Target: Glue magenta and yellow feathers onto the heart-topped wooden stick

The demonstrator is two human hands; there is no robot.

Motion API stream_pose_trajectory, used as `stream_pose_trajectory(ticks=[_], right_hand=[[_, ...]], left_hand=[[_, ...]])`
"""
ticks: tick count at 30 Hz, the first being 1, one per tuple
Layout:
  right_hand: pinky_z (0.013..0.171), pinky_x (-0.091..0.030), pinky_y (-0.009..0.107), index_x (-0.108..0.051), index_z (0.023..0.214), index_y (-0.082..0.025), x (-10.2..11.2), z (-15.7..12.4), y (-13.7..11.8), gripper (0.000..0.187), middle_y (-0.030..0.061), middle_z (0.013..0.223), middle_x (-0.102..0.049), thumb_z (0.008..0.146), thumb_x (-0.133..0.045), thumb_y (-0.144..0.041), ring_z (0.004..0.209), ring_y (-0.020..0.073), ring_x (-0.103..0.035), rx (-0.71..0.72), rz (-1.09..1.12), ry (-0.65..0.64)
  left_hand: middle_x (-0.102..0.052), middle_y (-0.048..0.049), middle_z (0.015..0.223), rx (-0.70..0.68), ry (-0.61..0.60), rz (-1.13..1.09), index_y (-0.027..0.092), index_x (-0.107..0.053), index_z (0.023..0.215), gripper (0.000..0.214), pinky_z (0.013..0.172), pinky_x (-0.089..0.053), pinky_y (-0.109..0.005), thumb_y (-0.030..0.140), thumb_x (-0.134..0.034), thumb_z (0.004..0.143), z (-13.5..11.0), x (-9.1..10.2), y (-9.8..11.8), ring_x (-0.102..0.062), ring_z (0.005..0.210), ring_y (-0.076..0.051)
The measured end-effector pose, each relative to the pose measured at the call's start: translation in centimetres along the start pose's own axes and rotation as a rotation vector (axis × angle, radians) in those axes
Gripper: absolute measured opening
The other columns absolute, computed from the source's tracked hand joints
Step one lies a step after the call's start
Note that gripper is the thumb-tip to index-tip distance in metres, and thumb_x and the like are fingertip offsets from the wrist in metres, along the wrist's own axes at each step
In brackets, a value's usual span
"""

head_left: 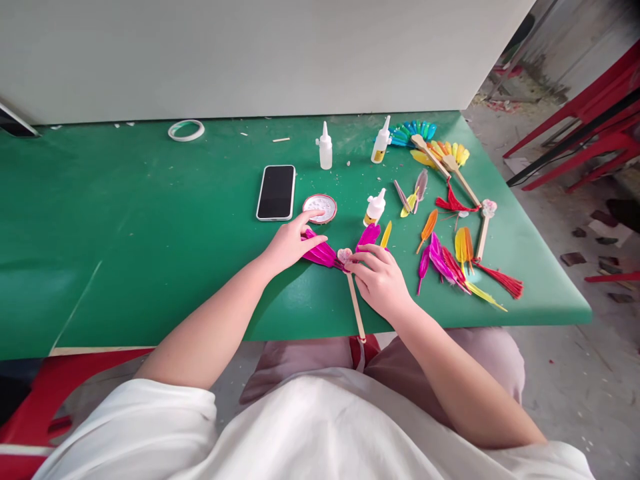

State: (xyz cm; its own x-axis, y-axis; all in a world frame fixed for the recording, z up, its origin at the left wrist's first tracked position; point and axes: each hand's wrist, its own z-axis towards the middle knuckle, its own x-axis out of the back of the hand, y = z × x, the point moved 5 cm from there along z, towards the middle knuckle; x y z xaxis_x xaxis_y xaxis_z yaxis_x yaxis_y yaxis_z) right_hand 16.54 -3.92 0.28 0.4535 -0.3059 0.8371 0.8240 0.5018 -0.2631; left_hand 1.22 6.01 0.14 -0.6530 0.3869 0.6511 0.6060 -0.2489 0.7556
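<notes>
While the left hand (291, 245) holds magenta feathers (321, 253) in its grip, the right hand (379, 277) pinches the wooden-handled fan (355, 305) near its head.

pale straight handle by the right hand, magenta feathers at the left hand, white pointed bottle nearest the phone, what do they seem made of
Pale straight handle: probably wood, matt, from its even tan, stick-like look. Long magenta feathers: apparently dyed real feather, softly glossy, going by their tapering shape, though synthetic is possible. White pointed bottle: likely plastic, semi-translucent, judging by its milky body.
</notes>
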Motion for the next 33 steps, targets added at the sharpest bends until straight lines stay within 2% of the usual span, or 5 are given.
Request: stream_pose_trajectory(ticks=[13,17,21,30,33], right_hand=[[0.086,-0.046,0.038,-0.066,0.098,-0.020,0.0,0.0,0.2,0.028,0.0040,0.095,-0.068,0.083,-0.044,-0.012,0.101,0.0217,-0.054,-0.037,0.059,0.008],[0.085,-0.046,0.038,-0.067,0.093,-0.022,-0.2,0.0,0.2,0.025,0.0028,0.097,-0.068,0.084,-0.045,-0.013,0.102,0.0218,-0.054,-0.027,0.050,-0.010],[0.084,-0.046,0.037,-0.066,0.093,-0.022,-0.3,0.0,0.2,0.025,0.0016,0.097,-0.068,0.085,-0.044,-0.014,0.101,0.0221,-0.054,-0.021,0.032,-0.009],[0.086,-0.044,0.036,-0.066,0.093,-0.018,-0.2,0.0,-0.1,0.021,0.0025,0.097,-0.068,0.085,-0.046,-0.015,0.102,0.0219,-0.053,0.015,-0.020,-0.016],[0.086,-0.044,0.036,-0.066,0.092,-0.019,-0.3,-0.1,-0.1,0.021,0.0021,0.097,-0.068,0.085,-0.047,-0.016,0.103,0.0227,-0.053,0.008,-0.034,-0.027]], left_hand=[[-0.058,0.0016,0.068,-0.030,0.005,0.069,0.024,-0.044,0.127,0.051,0.062,-0.040,-0.025,0.039,-0.054,0.079,-0.1,0.0,-0.1,-0.054,0.061,-0.014],[-0.053,0.0031,0.058,0.019,0.128,0.029,0.025,-0.051,0.120,0.041,0.055,-0.037,-0.024,0.046,-0.043,0.085,0.1,0.8,-0.7,-0.049,0.051,-0.013],[-0.058,0.0004,0.063,0.138,0.222,-0.081,0.023,-0.054,0.113,0.042,0.055,-0.040,-0.024,0.051,-0.036,0.087,0.2,1.7,-1.8,-0.054,0.054,-0.014],[-0.050,0.0057,0.055,0.085,0.050,-0.120,0.026,-0.047,0.121,0.049,0.048,-0.030,-0.020,0.042,-0.059,0.076,0.0,0.8,-1.0,-0.038,0.045,-0.008],[-0.044,0.0063,0.052,0.106,0.043,-0.164,0.025,-0.048,0.121,0.046,0.046,-0.027,-0.019,0.040,-0.056,0.078,0.0,0.6,-1.2,-0.033,0.043,-0.007]])
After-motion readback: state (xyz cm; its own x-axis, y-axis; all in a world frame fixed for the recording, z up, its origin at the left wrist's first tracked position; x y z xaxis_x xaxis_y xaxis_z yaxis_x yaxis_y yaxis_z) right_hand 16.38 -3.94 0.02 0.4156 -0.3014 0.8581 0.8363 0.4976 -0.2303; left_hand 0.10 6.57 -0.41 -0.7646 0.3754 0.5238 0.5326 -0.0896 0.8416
